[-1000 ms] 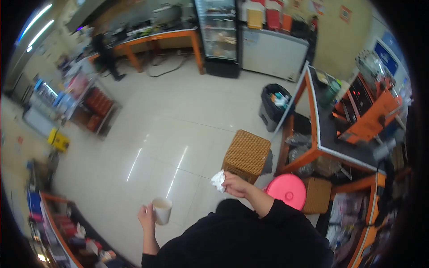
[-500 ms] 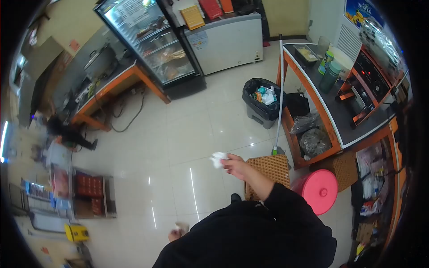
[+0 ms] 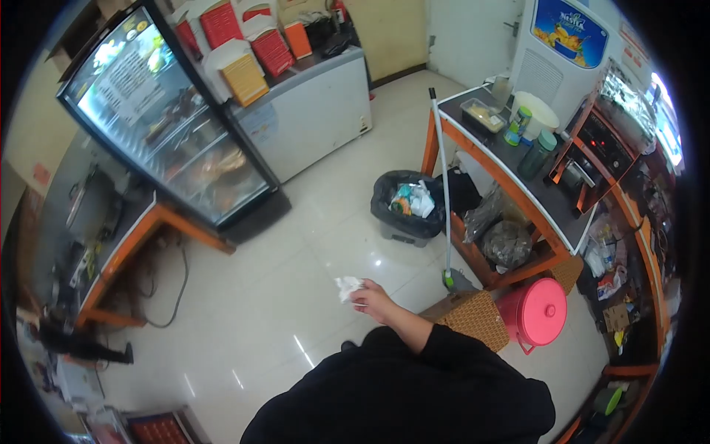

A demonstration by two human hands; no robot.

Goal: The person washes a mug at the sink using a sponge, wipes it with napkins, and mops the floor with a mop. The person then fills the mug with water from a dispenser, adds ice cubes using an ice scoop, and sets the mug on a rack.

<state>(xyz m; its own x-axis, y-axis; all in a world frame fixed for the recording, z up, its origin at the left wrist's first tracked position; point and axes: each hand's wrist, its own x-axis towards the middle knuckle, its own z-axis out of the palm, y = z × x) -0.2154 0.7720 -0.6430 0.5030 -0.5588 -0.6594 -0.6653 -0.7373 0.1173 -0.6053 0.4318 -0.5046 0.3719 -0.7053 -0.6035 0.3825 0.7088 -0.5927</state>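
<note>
One right grip (image 3: 372,300), one crumpled white tissue (image 3: 347,288); two wicker stools (image 3: 475,320), one black-lined trash bin (image 3: 410,213), one pink lidded bucket (image 3: 542,312), one long-handled floor tool (image 3: 446,200), one glass-door refrigerator (image 3: 168,122), one chest freezer (image 3: 314,118), one large pot (image 3: 96,207), one teal-capped bottle (image 3: 534,157), one door (image 3: 475,41), one co-worker (image 3: 80,346).

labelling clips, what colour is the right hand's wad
The wad is white, clearest in head view.

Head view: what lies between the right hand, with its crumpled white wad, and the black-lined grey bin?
Only glossy pale floor tiles show between the right hand and the black-lined grey bin in the head view.
</note>
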